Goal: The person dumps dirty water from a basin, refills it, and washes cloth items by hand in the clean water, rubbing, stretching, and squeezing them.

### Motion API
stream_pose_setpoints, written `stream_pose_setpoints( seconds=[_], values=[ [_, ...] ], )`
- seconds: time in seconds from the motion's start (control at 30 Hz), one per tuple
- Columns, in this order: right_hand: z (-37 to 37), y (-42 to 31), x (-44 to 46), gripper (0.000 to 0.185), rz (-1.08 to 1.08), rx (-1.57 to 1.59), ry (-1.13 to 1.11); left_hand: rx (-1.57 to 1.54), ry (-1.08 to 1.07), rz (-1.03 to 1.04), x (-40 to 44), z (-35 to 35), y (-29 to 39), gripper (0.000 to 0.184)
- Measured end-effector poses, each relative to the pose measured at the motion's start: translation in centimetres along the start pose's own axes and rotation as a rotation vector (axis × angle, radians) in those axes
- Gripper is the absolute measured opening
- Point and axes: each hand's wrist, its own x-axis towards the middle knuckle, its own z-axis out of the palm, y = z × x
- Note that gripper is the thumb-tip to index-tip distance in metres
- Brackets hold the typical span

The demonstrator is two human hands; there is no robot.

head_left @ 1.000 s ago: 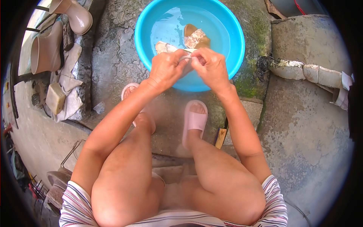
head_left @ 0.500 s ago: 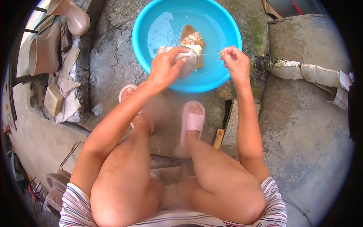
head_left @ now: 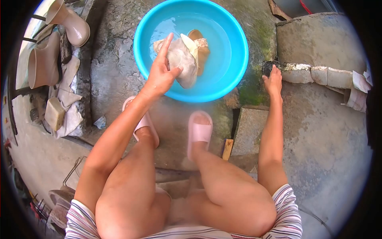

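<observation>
My left hand (head_left: 161,77) is at the near left rim of a blue basin (head_left: 140,59) of cloudy water. Its thumb rests on a pale, wet fabric piece with a cream edge (head_left: 183,61); the index finger points forward and the other fingers are hidden beneath. I cannot make out what kind of article the piece is. Beside it in the basin lies a brown, sole-shaped thing (head_left: 203,59) with a patterned band, partly covered by the fabric. My right hand (head_left: 273,83) is outside the basin to the right, fingers stretched out, with nothing visible in it.
Tan rubber boots (head_left: 75,30) and a bar of soap (head_left: 55,114) on a rag are at the left. A wrapped pipe (head_left: 318,75) runs along the right. My feet wear pink slippers (head_left: 200,131), and a small wood piece (head_left: 227,149) lies near the right foot.
My right hand has let go of a thin thread stretched from the fabric and moved right and down, opening. My left hand has moved slightly left and lower, its index finger now extended.
</observation>
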Motion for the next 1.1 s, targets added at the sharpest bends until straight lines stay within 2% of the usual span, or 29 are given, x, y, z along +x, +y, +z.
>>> stream_pose_setpoints(
  seconds=[0.03, 0.1, 0.17, 0.23, 0.3, 0.33, 0.4, 0.43, 0.5, 0.53, 0.6, 0.63, 0.7, 0.73, 0.77, 0.83, 0.9, 0.93, 1.0, 1.07, 1.1],
  values=[
    [0.2, -0.3, 0.8, 0.035, -0.010, 0.009, 0.005, 0.036, -0.006, 0.036, 0.1, -0.1, -0.1, 0.083],
    [-3.7, -5.0, 1.6, 0.038, 0.346, 0.877, -0.167, 0.114, 0.001, 0.033, -0.3, 0.2, -0.2, 0.086],
    [-3.8, -10.4, 1.8, 0.036, 0.068, 0.940, -0.418, 0.042, -0.045, -0.003, 0.2, 0.4, 0.0, 0.086],
    [0.4, -14.2, 0.5, 0.026, -0.138, 0.483, -0.399, 0.025, -0.072, 0.014, 0.2, 0.7, -0.1, 0.086],
    [7.1, -15.6, -1.3, 0.028, -0.206, 0.103, -0.465, 0.002, -0.092, 0.022, -0.1, 0.8, -0.4, 0.086],
    [5.9, -16.2, -0.9, 0.028, -0.204, 0.111, -0.465, -0.011, -0.101, 0.025, -0.1, 0.6, -0.4, 0.085],
    [0.4, -17.3, 0.8, 0.035, -0.213, 0.630, -0.906, -0.028, -0.103, 0.023, -0.2, 0.0, -0.8, 0.084],
    [-1.5, -17.4, 1.4, 0.035, -0.217, 0.624, -0.912, 0.003, -0.088, 0.020, -0.1, -0.3, -1.1, 0.082],
    [-4.4, -17.3, 2.4, 0.037, 0.090, 0.877, -0.586, 0.028, -0.080, 0.021, 0.2, -0.2, -1.5, 0.081],
    [-5.3, -17.8, 2.3, 0.037, 0.094, 0.873, -0.582, 0.014, -0.090, 0.013, 0.2, 0.0, -1.6, 0.078],
    [-6.6, -19.0, 1.9, 0.033, 0.128, 1.647, -0.664, -0.003, -0.103, 0.007, 0.3, 0.6, -1.4, 0.076],
    [-6.3, -19.5, 1.8, 0.033, 0.123, 1.643, -0.664, -0.001, -0.114, 0.036, 0.2, 0.9, -1.5, 0.073],
    [-5.6, -20.6, 1.7, 0.033, 0.143, 1.671, -0.427, 0.007, -0.114, 0.064, 0.2, 1.0, -1.1, 0.070],
    [-5.2, -20.1, 2.0, 0.030, 0.299, 1.925, -0.427, 0.006, -0.066, -0.026, 0.2, 0.8, -0.9, 0.066],
    [-5.4, -20.1, 2.0, 0.030, 0.302, 1.928, -0.432, 0.004, -0.022, -0.117, 0.3, 0.7, -0.8, 0.062],
    [-5.6, -20.0, 2.0, 0.029, 0.533, 2.072, -0.266, 0.010, 0.005, -0.135, 0.5, 0.7, -1.9, 0.059],
    [-5.1, -19.4, 2.2, 0.033, 0.533, 2.099, -0.214, 0.003, 0.034, -0.140, 0.8, 1.4, -1.5, 0.057],
    [-4.8, -19.1, 2.2, 0.037, 0.536, 2.127, -0.169, 0.024, 0.039, -0.173, 0.7, 1.7, -1.3, 0.061],
    [-6.9, -18.9, 2.2, 0.038, 0.576, 2.172, -0.240, 0.044, 0.046, -0.205, 0.4, 2.2, -1.0, 0.066],
    [-8.2, -18.7, 2.3, 0.039, 0.605, 2.217, -0.317, -0.180, 0.033, -0.276, 0.3, 2.3, -1.1, 0.076],
    [-8.5, -18.5, 2.4, 0.040, 0.629, 2.252, -0.384, -0.182, 0.036, -0.270, 0.2, 2.0, -1.2, 0.076]
  ],
)
